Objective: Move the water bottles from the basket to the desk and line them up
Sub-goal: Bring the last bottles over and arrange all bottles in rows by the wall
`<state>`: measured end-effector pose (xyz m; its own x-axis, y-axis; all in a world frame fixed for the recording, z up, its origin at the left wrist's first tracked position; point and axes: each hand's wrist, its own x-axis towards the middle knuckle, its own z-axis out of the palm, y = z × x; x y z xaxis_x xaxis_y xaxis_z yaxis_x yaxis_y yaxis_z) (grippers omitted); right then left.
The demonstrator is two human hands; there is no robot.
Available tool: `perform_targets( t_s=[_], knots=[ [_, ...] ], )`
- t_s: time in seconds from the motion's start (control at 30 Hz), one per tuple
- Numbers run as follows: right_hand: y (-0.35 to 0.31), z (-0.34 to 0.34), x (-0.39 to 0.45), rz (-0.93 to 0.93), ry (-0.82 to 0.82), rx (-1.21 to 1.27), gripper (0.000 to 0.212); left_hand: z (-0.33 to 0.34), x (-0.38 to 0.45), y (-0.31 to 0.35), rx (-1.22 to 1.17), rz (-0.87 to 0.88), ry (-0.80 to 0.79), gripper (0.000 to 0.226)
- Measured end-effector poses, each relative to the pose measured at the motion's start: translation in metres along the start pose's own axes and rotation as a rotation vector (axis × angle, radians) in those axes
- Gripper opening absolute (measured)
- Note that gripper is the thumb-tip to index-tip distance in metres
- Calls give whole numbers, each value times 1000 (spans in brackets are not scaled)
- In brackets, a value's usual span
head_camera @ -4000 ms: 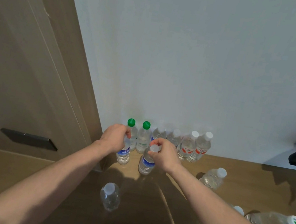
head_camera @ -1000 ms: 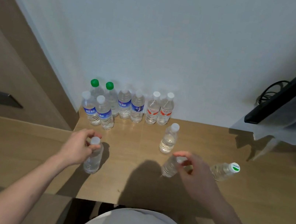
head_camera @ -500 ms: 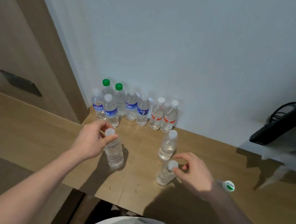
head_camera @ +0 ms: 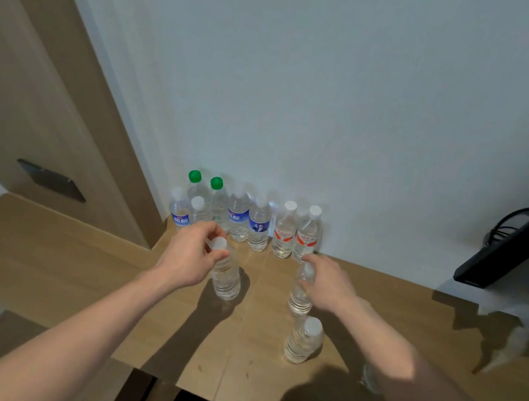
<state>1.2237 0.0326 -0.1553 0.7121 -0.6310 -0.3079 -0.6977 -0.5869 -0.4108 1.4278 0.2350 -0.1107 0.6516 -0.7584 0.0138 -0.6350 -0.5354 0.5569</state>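
Note:
Several water bottles stand in a row against the wall [head_camera: 252,222] on the wooden desk [head_camera: 251,364], two with green caps, with two more blue-label bottles [head_camera: 182,209] in front at the left. My left hand [head_camera: 189,259] grips the neck of a clear white-capped bottle [head_camera: 226,277] standing upright. My right hand [head_camera: 325,286] holds the top of a second clear bottle [head_camera: 299,301], its cap hidden by my fingers. A third clear bottle [head_camera: 303,341] stands free just in front of it. No basket is in view.
A black monitor [head_camera: 521,251] with cables hangs over the desk at the right. A wooden cabinet door with a dark handle [head_camera: 51,180] stands to the left. Another bottle [head_camera: 369,380] lies mostly hidden under my right forearm.
My left hand has carried its bottle further back toward the row. My right hand let go of the nearer bottle and now grips the one behind it.

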Motion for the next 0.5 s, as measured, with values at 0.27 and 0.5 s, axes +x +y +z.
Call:
perform_targets(
  t_s=[0.27, 0.5],
  knots=[
    [-3, 11, 17, 117, 70, -33, 43, -3, 56, -7, 162, 110, -81, 29],
    [-10, 14, 23, 187, 109, -29, 34, -5, 104, -20, 298, 159, -193, 21]
  ],
)
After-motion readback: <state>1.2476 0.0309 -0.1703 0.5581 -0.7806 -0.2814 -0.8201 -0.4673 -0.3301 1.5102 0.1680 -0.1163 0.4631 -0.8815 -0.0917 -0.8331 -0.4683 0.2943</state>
